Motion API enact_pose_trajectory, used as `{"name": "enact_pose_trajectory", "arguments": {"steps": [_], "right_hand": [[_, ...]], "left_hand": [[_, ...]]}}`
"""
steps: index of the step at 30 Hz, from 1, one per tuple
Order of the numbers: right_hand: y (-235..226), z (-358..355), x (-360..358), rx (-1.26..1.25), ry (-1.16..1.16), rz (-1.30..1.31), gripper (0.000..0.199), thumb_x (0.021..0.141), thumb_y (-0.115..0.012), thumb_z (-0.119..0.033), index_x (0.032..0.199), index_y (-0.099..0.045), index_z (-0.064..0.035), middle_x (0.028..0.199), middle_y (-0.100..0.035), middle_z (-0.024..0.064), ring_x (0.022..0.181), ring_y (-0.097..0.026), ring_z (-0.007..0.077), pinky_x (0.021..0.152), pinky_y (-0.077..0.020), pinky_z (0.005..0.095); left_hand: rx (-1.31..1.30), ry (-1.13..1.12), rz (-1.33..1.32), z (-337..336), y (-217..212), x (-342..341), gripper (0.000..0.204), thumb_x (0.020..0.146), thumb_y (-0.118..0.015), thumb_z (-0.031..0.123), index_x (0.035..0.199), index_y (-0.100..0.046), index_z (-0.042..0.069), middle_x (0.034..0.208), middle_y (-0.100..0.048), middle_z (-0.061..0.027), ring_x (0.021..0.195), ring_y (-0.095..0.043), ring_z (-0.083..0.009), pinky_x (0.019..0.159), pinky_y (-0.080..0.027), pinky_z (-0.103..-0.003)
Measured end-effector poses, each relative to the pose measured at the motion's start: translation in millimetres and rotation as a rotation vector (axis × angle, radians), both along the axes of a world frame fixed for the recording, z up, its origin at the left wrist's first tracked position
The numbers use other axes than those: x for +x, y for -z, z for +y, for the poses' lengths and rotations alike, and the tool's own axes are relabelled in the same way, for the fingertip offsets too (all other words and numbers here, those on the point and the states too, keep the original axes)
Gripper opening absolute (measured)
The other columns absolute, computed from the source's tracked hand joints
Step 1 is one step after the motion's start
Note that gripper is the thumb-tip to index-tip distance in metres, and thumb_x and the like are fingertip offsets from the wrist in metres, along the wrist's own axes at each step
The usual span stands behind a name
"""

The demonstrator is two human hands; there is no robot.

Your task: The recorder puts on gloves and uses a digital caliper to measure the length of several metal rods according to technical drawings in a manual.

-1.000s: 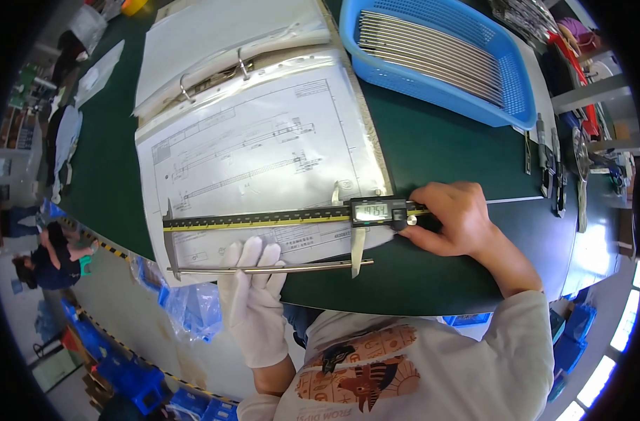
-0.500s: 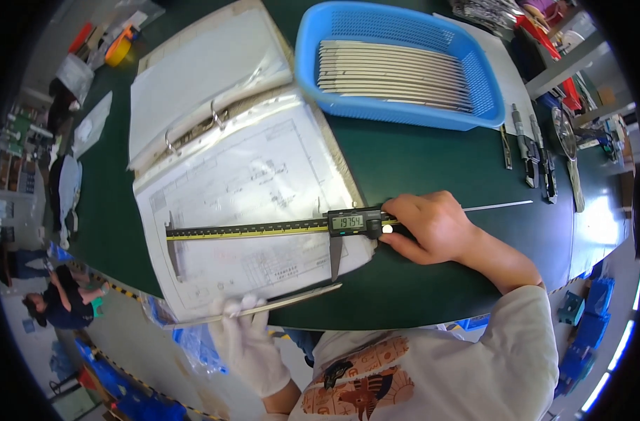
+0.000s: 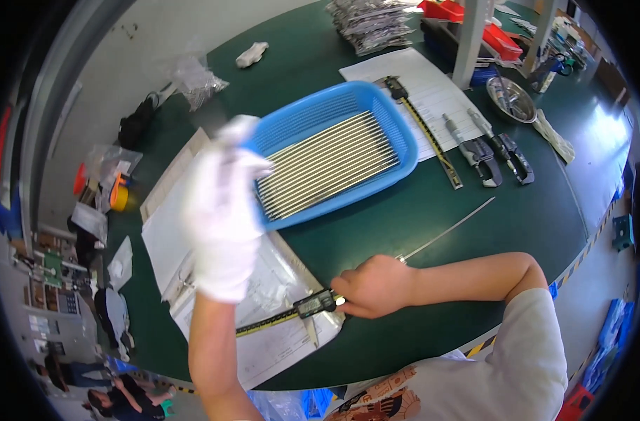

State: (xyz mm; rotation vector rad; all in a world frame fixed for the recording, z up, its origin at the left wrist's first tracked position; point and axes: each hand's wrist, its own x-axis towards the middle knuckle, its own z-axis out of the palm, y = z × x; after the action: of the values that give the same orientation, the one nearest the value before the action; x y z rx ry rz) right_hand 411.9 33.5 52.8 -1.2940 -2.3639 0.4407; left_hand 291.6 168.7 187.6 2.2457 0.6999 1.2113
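My right hand is closed around the end of a digital caliper, over the lower edge of an open ring binder. The caliper's black and yellow beam points left, partly behind my left forearm, and its thin depth rod sticks out to the right. My left hand, in a white glove, is raised at the left end of a blue plastic basket. Motion smears its fingers, so whether it holds anything cannot be made out. Inside the basket lie several long thin metal strips, side by side.
Drawing sheets fill the binder. To the right lie a second caliper, two micrometers, a metal bowl and a white glove. Stacked silvery packets stand at the back. Yellow tape is at left.
My left hand has risen from the table's near edge, where it held a metal strip, to the basket. My right hand still grips the caliper. The view has shifted, showing more of the table's far side.
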Motion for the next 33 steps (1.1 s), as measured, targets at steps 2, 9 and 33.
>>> {"name": "enact_pose_trajectory", "arguments": {"steps": [2, 9, 33], "right_hand": [[-1.0, 1.0, -11.3, 0.046, -0.020, 0.024, 0.033, 0.084, -0.054, -0.036, 0.080, -0.045, -0.0044, 0.064, -0.053, 0.0096, 0.050, -0.057, 0.0285, 0.045, -0.0458, 0.0384], [6.1, 4.0, -8.6, 0.035, 0.004, 0.060, 0.034, 0.084, -0.054, -0.037, 0.081, -0.046, -0.0040, 0.062, -0.053, 0.0095, 0.049, -0.057, 0.0273, 0.045, -0.0461, 0.0369], [4.1, 3.2, -10.8, 0.046, -0.011, -0.011, 0.034, 0.084, -0.055, -0.037, 0.081, -0.049, -0.0037, 0.065, -0.056, 0.0115, 0.053, -0.060, 0.0289, 0.047, -0.0478, 0.0390]], "left_hand": [[0.057, 0.060, 0.278, 18.2, 24.8, 14.6, 0.020, 0.086, -0.051, 0.007, 0.105, -0.058, 0.004, 0.085, -0.061, -0.0110, 0.075, -0.060, -0.0260, 0.068, -0.048, -0.032], [-0.245, 0.220, 0.856, 37.0, 58.8, 56.9, 0.017, 0.078, -0.061, 0.011, 0.091, -0.066, 0.002, 0.082, -0.064, -0.0138, 0.074, -0.061, -0.0262, 0.068, -0.047, -0.032], [0.322, 0.012, 1.085, 61.7, 77.0, 88.2, 0.013, 0.079, -0.048, 0.005, 0.089, -0.057, 0.002, 0.096, -0.059, -0.0202, 0.088, -0.060, -0.0366, 0.075, -0.049, -0.043]]}}
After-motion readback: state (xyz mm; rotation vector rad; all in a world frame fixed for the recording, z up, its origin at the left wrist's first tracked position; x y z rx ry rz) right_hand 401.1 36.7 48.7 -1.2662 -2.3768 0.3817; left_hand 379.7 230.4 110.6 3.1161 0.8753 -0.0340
